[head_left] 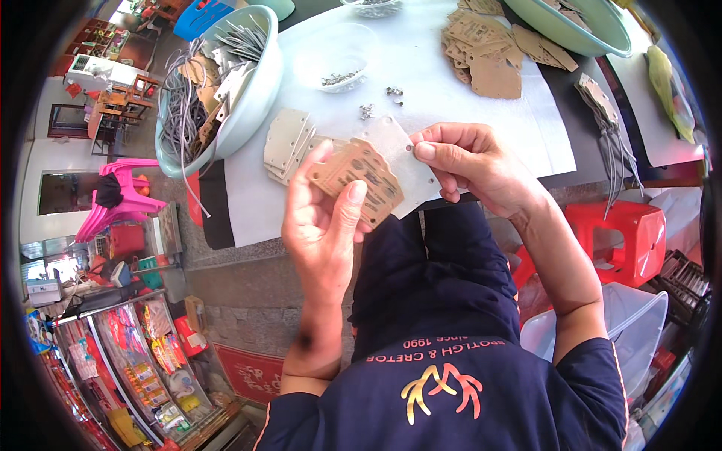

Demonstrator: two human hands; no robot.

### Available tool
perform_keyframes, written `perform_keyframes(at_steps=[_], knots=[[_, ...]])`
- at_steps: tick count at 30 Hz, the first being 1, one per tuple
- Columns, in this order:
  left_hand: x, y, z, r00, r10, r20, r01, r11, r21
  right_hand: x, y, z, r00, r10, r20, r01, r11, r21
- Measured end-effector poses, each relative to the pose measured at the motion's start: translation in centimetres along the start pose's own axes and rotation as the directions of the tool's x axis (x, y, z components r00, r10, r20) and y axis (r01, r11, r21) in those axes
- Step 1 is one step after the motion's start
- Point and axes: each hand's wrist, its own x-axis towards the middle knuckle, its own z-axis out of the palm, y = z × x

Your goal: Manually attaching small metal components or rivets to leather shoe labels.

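A small piecework workshop: worktop (481,113) with card stacks (481,45), rivets (340,77), a wire-filled basin (226,90), plastic stools (624,233).

green basin (594,34) cut off, metal bits (366,111) tiny

Matt brown cardboard tag (359,180) against a smooth translucent plastic sheet (402,161); glossy pale plastic basin (259,98).

The left hand (325,218) holds a brown card tag (359,180) with holes in it. The right hand (472,161) pinches a pale see-through sheet (402,154) that lies behind the tag. Just beyond, on the white table cover (421,68), sit small metal rivets (368,111). Far left is a pale green bowl (259,90) full of grey strings. Far right lies a pile of brown tags (485,45).
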Motion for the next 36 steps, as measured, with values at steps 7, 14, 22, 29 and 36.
perform_keyframes(at_steps=[7, 14, 22, 29, 36], knots=[[1.8, 1.7, -2.7, 0.947, 0.314, 0.07, -0.319, 0.944, 0.086, 0.2, -0.1, -0.6, 0.999, -0.002, 0.04, 0.0, 0.999, 0.038], [2.5, 5.2, -2.9, 0.907, 0.342, 0.244, -0.404, 0.869, 0.286, 0.7, 0.6, -0.5, 0.985, -0.169, -0.029, 0.166, 0.982, -0.087], [5.9, 5.5, 0.3, 0.526, 0.388, 0.757, -0.834, 0.412, 0.367, 0.1, -0.5, -0.2, 0.968, -0.162, 0.191, 0.21, 0.94, -0.268], [7.3, 3.1, 0.6, 0.607, 0.386, 0.695, -0.729, 0.619, 0.292, -0.5, 0.4, 0.7, 0.991, -0.115, -0.062, 0.118, 0.992, 0.035], [6.8, 2.7, 1.3, 0.713, 0.353, 0.606, -0.645, 0.669, 0.368, 0.4, 1.8, 0.2, 0.907, -0.41, -0.094, 0.38, 0.895, -0.233]])
